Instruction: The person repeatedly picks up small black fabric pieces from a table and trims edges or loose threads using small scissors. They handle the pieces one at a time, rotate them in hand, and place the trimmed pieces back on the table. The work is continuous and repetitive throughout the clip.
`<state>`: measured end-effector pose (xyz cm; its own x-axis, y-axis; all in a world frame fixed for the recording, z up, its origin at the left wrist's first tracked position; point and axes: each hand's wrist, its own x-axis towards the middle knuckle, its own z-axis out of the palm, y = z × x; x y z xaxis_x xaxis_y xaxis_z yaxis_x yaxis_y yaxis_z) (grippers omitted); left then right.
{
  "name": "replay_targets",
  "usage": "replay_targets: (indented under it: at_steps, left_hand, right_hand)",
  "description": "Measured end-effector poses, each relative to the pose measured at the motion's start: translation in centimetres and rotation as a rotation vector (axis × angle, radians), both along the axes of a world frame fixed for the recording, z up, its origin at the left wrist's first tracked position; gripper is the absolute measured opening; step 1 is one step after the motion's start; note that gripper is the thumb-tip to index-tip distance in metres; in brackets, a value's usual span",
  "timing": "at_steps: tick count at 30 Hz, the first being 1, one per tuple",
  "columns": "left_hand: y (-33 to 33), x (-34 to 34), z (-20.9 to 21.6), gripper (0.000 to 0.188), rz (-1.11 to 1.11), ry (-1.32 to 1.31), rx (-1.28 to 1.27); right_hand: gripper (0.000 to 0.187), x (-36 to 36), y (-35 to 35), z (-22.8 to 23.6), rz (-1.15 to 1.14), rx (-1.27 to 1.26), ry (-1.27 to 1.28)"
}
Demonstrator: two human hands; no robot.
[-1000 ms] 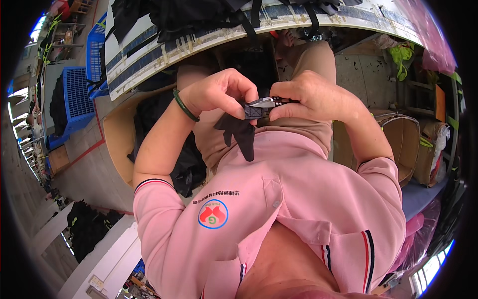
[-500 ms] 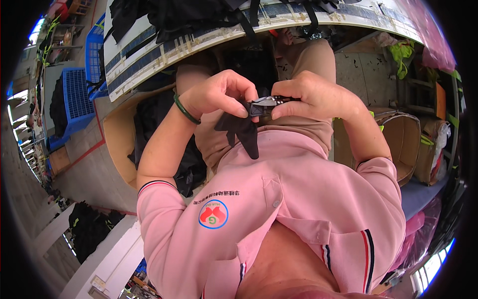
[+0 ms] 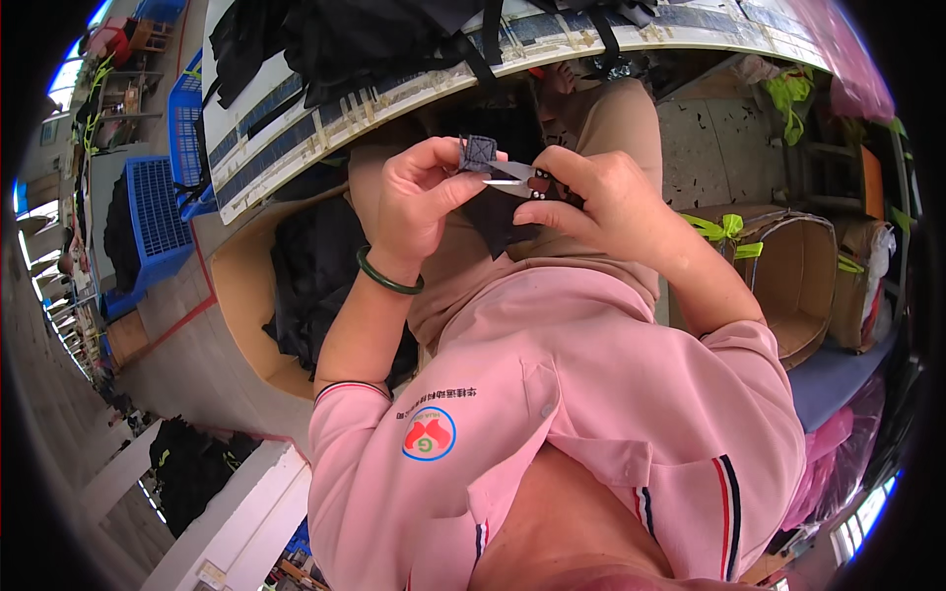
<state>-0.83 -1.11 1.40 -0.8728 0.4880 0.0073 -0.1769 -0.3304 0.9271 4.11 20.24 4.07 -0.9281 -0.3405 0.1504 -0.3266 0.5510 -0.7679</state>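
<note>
Above my lap, my left hand pinches a piece of black fabric between thumb and fingers. A small dark tab with stitched crossing lines stands up from the fingertips, loose thread at its edge. More of the black fabric hangs below, between my two hands. My right hand is closed around a pair of thread snips. The snips' two blades are apart and point left, just below the tab and close to my left fingertips. Whether a thread lies between the blades is too small to tell.
Ahead stands a worktable with black fabric pieces piled on it, straps hanging over its edge. A cardboard box of black fabric is at my left, beyond it a blue crate. Another cardboard box lies right.
My left hand has moved up and turned, raising the stitched tab above the fingers. The snips' blades, together before, are now spread apart. The right hand stays close by.
</note>
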Motion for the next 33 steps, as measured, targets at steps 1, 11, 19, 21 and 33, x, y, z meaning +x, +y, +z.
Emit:
replay_targets:
  at_steps: [1,11,19,21,33]
  left_hand:
    - [0.1,0.1,0.0,0.014,0.0,0.025,0.011]
    - [0.1,0.2,-0.1,0.013,-0.048,0.111,0.018]
    - [0.4,0.3,-0.1,0.012,-0.039,0.091,0.027]
    - [0.4,0.3,0.1,0.012,-0.043,0.09,0.033]
    - [0.7,0.4,0.2,0.012,-0.071,0.117,-0.02]
  right_hand:
    - [0.039,0.0,-0.1,0.3,0.01,0.041,-0.01]
    - [0.033,-0.2,-0.1,0.1,-0.012,-0.131,-0.06]
    - [0.033,-0.2,0.0,0.3,-0.012,-0.112,-0.014]
    - [0.033,-0.2,0.1,0.6,-0.007,-0.101,-0.026]
    - [0.037,-0.1,0.0,1.6,0.005,0.12,0.083]
